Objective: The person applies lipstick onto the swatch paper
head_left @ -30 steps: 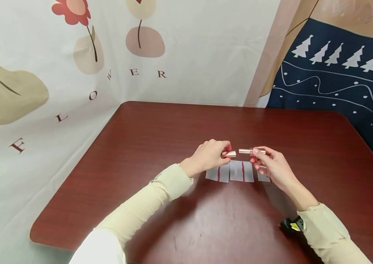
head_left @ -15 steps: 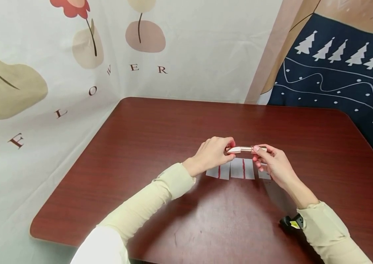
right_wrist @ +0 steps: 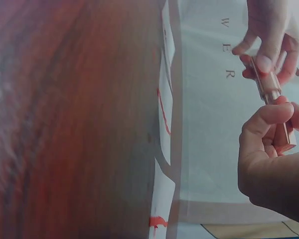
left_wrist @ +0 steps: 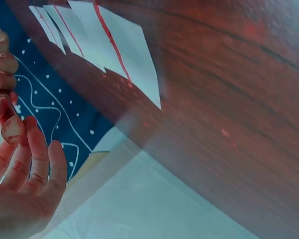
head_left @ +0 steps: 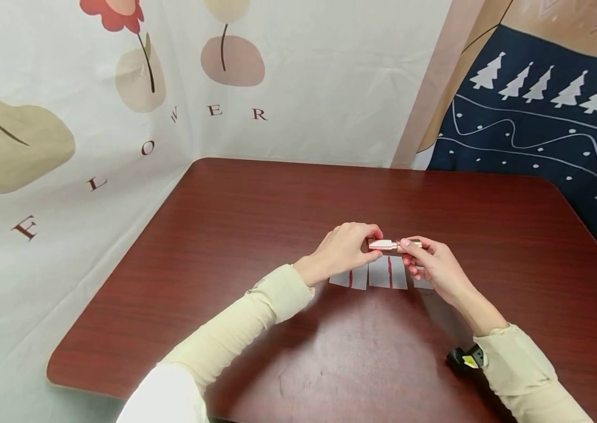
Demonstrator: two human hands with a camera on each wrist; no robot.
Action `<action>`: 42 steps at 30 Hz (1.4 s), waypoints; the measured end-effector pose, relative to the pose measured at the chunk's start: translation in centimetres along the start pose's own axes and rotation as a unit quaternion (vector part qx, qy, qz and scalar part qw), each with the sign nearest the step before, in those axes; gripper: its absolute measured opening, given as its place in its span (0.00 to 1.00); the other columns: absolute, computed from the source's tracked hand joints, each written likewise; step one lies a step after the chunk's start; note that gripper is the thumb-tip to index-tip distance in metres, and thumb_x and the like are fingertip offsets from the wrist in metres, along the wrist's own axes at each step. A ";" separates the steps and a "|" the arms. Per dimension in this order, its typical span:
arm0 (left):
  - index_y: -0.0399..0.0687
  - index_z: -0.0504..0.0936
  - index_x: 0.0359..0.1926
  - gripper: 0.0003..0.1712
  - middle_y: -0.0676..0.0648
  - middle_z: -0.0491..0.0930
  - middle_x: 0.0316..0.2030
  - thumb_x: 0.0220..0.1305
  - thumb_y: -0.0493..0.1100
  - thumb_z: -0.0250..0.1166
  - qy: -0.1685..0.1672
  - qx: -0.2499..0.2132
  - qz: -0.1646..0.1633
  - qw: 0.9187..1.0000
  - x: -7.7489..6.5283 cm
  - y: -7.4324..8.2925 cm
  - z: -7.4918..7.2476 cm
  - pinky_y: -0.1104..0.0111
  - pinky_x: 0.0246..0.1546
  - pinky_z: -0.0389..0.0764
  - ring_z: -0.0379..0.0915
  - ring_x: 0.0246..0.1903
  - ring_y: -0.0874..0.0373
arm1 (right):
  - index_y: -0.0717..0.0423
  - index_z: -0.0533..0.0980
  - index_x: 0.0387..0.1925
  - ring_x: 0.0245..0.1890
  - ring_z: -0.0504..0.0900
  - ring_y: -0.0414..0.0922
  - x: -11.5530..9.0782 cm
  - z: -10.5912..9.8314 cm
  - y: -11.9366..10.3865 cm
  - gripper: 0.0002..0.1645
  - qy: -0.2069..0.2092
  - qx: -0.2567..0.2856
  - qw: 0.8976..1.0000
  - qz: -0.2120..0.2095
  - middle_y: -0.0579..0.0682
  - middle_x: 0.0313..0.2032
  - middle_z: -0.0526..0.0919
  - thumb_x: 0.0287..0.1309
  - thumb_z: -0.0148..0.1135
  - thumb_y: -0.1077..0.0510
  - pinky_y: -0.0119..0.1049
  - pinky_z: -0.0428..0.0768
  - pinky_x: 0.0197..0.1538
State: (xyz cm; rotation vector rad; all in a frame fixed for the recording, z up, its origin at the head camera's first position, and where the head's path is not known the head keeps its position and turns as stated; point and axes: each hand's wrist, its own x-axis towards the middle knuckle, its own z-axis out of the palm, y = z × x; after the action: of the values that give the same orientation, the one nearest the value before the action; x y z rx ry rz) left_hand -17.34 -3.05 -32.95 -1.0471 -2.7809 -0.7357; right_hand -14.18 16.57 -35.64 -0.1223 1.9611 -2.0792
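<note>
A rose-gold lipstick is held sideways between the two hands, over several white paper pieces. My left hand (head_left: 343, 249) pinches its cap (head_left: 381, 244) between thumb and fingers. My right hand (head_left: 438, 270) holds the lipstick base (right_wrist: 284, 135) with curled fingers and thumb. Cap and base are lined up end to end, and a short stretch of the narrower inner tube (right_wrist: 272, 96) shows between them in the right wrist view. At the left edge of the left wrist view, the fingers partly cover the lipstick.
White paper pieces (head_left: 380, 276), each bearing a red stripe, lie in a row on the brown table (head_left: 277, 194) beneath the hands. A black device (head_left: 465, 358) sits at the right wrist. Printed cloths hang behind and to the left of the table.
The cap and the lipstick base, apart a second ago, have come together. The cap now covers most of the inner tube, and both hands are closer to each other.
</note>
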 end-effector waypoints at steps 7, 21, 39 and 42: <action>0.51 0.77 0.33 0.08 0.60 0.70 0.20 0.50 0.45 0.63 -0.005 -0.008 0.012 1.000 0.1 0.4 0.8 0.79 0.20 0.64 0.63 0.19 0.68 | 0.62 0.66 0.38 0.14 0.65 0.38 -0.1 0.7 0.8 0.18 -0.007 -0.068 0.997 -0.033 0.48 0.18 0.70 0.56 0.52 0.50 0.30 0.65 0.16; 0.46 0.77 0.37 0.11 0.57 0.73 0.23 0.51 0.44 0.62 -0.033 -0.082 -0.007 0.996 0.2 0.2 0.9 0.80 0.22 0.66 0.65 0.21 0.67 | 0.61 0.64 0.43 0.15 0.66 0.40 -0.3 0.7 0.9 0.18 -0.014 -0.077 0.996 -0.051 0.50 0.21 0.69 0.56 0.52 0.52 0.32 0.66 0.16; 0.43 0.77 0.38 0.10 0.48 0.75 0.28 0.53 0.38 0.60 0.021 -0.388 -0.144 0.910 1.4 0.5 -0.2 0.63 0.25 0.77 0.76 0.26 0.52 | 0.63 0.61 0.47 0.21 0.73 0.41 -1.0 -1.0 -0.4 0.25 -0.030 -0.018 0.999 0.004 0.55 0.31 0.75 0.60 0.43 0.46 0.30 0.72 0.21; 0.43 0.76 0.38 0.09 0.48 0.72 0.26 0.54 0.39 0.60 0.035 -0.340 -0.126 0.931 2.2 0.2 -0.6 0.65 0.23 0.77 0.75 0.25 0.56 | 0.63 0.62 0.49 0.21 0.73 0.42 -1.4 -2.2 -0.5 0.25 -0.012 -0.031 0.999 0.002 0.56 0.31 0.75 0.60 0.42 0.46 0.31 0.73 0.21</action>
State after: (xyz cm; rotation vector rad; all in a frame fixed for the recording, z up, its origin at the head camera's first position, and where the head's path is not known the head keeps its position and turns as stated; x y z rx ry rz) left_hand -18.96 -1.87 -31.86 -0.6899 -2.6616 -1.8173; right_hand -13.42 19.04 -35.13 -0.1553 2.0106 -2.0067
